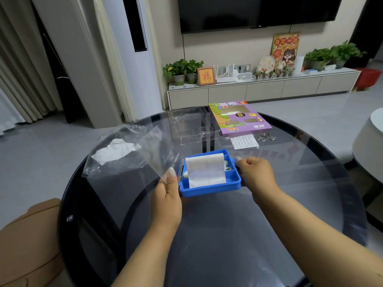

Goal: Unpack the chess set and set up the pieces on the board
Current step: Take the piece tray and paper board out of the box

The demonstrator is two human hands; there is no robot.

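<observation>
A blue plastic tray (209,191) sits near the middle of the round glass table (228,235). A folded white sheet (205,169) lies across the tray, and a few pale round pieces (228,165) show in its right compartments. My left hand (169,189) grips a clear lid (161,154), standing open at the tray's left edge. My right hand (256,172) holds the tray's right side.
A clear plastic bag (116,154) with crumpled white stuff lies at the left. A clear plastic insert (190,127), a purple game box (239,118), a printed leaflet (244,141) and small metal rings (266,137) lie at the far side. A brown seat (27,245) is at the lower left.
</observation>
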